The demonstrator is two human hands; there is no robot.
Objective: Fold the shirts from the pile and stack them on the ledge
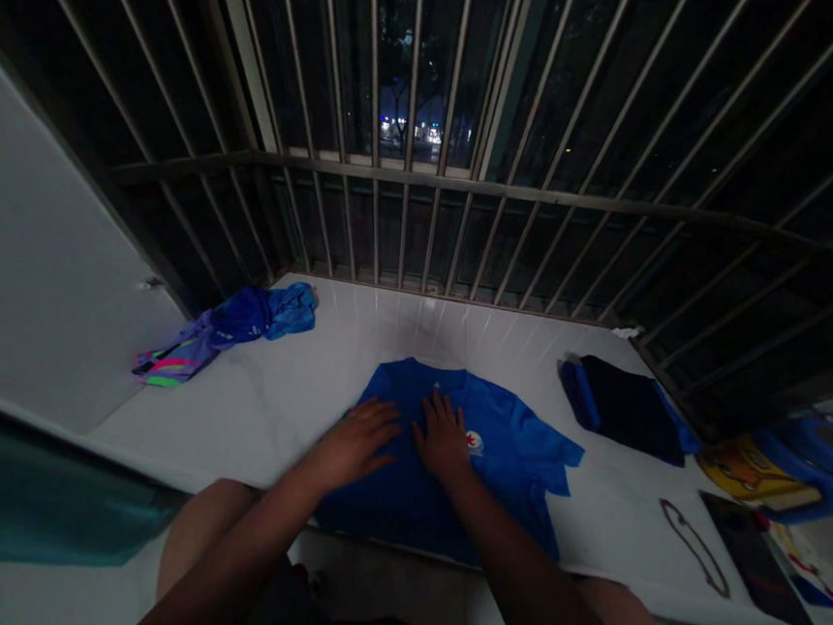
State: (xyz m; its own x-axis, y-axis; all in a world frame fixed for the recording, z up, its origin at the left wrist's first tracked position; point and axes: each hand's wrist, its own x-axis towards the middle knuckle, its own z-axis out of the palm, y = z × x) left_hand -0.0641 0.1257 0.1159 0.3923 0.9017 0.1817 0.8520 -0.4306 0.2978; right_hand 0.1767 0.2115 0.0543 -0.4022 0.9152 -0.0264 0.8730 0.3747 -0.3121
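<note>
A blue T-shirt (501, 422) lies spread on the white ledge (260, 435), its collar toward the window and its hem at the ledge's front edge. A small white and red badge marks its chest. My left hand (362, 439) rests over the shirt's left side, fingers spread, slightly blurred. Flat on the upper chest, beside the badge, is my right hand (444, 436) with its fingers apart. Neither hand grips the cloth. The shirt's left sleeve area is partly hidden by my left hand and forearm.
Crumpled blue and purple clothes (241, 317) lie at the left. Folded dark clothes (627, 409) are stacked at the right, near a yellow and blue container (759, 474), a cord loop (695, 546) and a dark flat panel (752, 556). Metal bars (439, 180) line the window behind.
</note>
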